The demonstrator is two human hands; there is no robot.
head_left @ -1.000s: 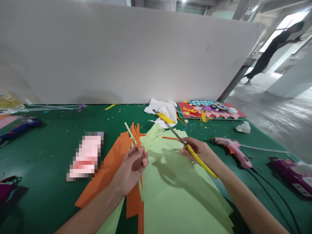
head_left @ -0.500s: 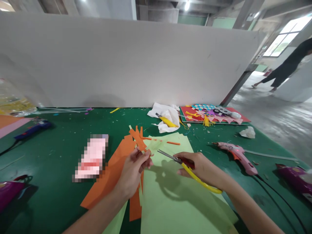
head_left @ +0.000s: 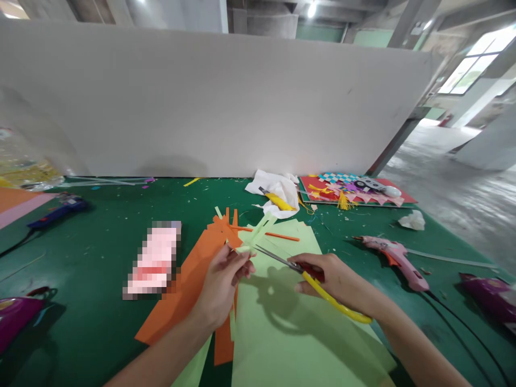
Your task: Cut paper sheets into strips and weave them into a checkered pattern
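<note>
Over a green table [head_left: 88,236], a person's left hand [head_left: 220,287] pinches a bundle of orange and light green paper strips [head_left: 231,236] between closed fingertips. The right hand [head_left: 330,277] grips yellow-handled scissors [head_left: 306,274], whose blades point at the strips above a light green sheet [head_left: 282,333]. A pink glue gun [head_left: 393,255] lies nearby, right.

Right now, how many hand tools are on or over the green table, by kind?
Scissors: 2, one in the right hand (scissors), one on the white cloth
Glue guns: 4, pink, blue, two purple
Total: 6
</note>
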